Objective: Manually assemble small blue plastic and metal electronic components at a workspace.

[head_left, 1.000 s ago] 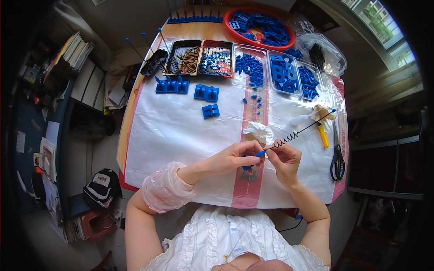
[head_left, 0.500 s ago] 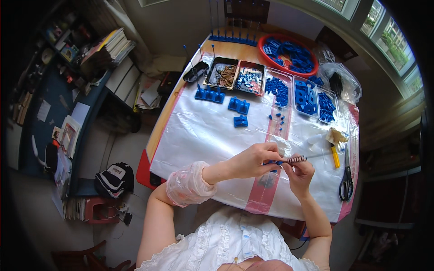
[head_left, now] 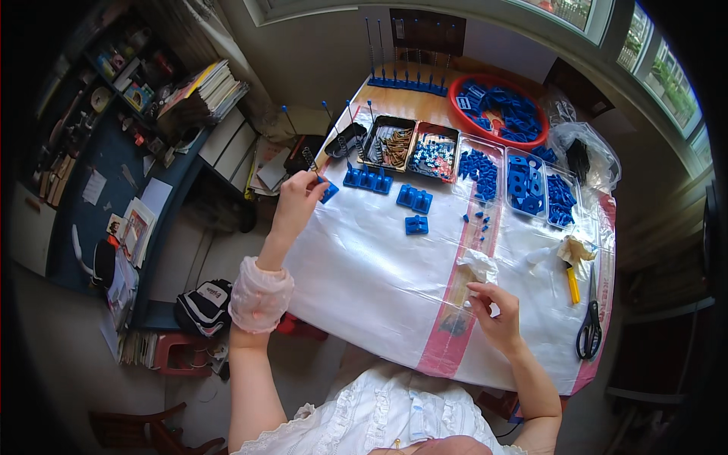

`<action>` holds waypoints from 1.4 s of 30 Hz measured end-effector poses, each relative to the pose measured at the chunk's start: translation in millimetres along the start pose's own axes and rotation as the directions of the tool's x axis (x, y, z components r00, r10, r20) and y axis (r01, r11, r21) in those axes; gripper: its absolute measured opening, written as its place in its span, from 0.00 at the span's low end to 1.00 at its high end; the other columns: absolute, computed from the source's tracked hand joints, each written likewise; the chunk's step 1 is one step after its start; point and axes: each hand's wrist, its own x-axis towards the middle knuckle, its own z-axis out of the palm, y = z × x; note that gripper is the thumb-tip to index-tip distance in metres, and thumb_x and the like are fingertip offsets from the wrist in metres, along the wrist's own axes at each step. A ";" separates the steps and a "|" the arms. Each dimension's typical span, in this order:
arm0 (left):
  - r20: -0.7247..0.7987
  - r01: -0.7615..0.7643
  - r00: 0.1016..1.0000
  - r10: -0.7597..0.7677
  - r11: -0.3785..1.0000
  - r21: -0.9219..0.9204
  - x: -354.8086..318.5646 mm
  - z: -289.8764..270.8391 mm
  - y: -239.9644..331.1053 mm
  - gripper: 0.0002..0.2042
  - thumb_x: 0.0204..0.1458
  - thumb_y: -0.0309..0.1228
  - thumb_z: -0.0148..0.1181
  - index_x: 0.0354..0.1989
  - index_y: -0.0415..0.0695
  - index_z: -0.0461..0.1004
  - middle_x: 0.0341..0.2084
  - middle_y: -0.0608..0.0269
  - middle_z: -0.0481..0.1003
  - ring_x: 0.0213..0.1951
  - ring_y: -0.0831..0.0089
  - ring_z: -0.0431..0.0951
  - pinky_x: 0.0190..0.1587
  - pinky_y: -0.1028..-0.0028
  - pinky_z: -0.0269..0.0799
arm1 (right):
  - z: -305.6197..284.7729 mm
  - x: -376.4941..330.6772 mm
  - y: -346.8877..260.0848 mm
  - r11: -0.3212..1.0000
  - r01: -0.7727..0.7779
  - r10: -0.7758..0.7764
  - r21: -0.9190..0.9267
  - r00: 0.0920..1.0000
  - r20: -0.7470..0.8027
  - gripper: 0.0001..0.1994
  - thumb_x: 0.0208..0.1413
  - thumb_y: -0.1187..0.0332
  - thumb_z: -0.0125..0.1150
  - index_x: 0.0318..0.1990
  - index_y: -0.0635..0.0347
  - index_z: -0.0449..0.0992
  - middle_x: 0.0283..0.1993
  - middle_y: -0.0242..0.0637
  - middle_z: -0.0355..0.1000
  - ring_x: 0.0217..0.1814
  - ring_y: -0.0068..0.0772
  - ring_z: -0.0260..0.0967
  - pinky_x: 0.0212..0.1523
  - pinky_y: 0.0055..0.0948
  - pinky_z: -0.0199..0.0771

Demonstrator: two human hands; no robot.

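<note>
Blue block point(head_left: 328, 189) pinched in left-hand fingers point(head_left: 312, 184).

The table point(head_left: 379, 280) is covered by a white sheet with a pink stripe point(head_left: 455, 318). At twelve o'clock stands a blue rack point(head_left: 406, 80) of upright rods. A red bowl point(head_left: 497, 114) of blue parts sits at one o'clock, a clear bag point(head_left: 584, 155) just beside it. Trays point(head_left: 425, 148) of screws and small parts line the far side, clear boxes point(head_left: 531, 186) of blue parts to their right. Scissors point(head_left: 590, 326) lie at four o'clock, near a yellow-handled tool point(head_left: 572, 280). Books point(head_left: 208, 91) are stacked at ten o'clock. A dark bag point(head_left: 205, 307) rests on the floor at eight o'clock.
</note>
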 end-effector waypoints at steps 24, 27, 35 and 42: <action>-0.040 0.033 0.999 -0.027 0.987 0.155 40.0 32.3 -33.1 0.09 0.50 0.23 0.69 0.39 0.35 0.79 0.31 0.55 0.78 0.31 0.64 0.80 0.36 0.68 0.77 | -2.8 6.5 -3.0 0.991 0.095 -0.083 -0.089 0.988 0.134 0.09 0.50 0.83 0.65 0.39 0.62 0.80 0.26 0.35 0.69 0.21 0.28 0.64 0.23 0.27 0.64; -0.028 0.027 0.999 -0.021 0.973 0.229 26.1 16.1 -24.8 0.08 0.55 0.28 0.66 0.37 0.35 0.79 0.28 0.53 0.78 0.29 0.63 0.80 0.34 0.66 0.75 | -5.5 5.4 -4.1 0.971 0.152 -0.139 -0.187 0.987 0.084 0.11 0.47 0.83 0.66 0.39 0.62 0.81 0.29 0.35 0.71 0.26 0.32 0.67 0.26 0.30 0.67; 0.229 0.106 0.960 -0.158 0.968 0.226 -20.8 26.3 54.8 0.07 0.62 0.29 0.56 0.40 0.39 0.77 0.26 0.51 0.78 0.29 0.53 0.80 0.35 0.62 0.74 | -8.0 16.7 -6.6 0.847 0.174 -0.172 -0.502 0.984 0.052 0.16 0.46 0.78 0.69 0.45 0.58 0.80 0.49 0.38 0.73 0.50 0.44 0.68 0.49 0.40 0.72; 0.335 -0.288 0.901 0.276 0.958 -0.016 -47.7 73.5 114.9 0.08 0.55 0.23 0.63 0.43 0.41 0.76 0.36 0.56 0.75 0.31 0.64 0.77 0.37 0.68 0.74 | -9.4 14.0 14.4 0.904 0.151 -0.096 -0.400 0.983 0.155 0.11 0.50 0.79 0.65 0.43 0.61 0.78 0.43 0.39 0.71 0.47 0.45 0.68 0.48 0.40 0.72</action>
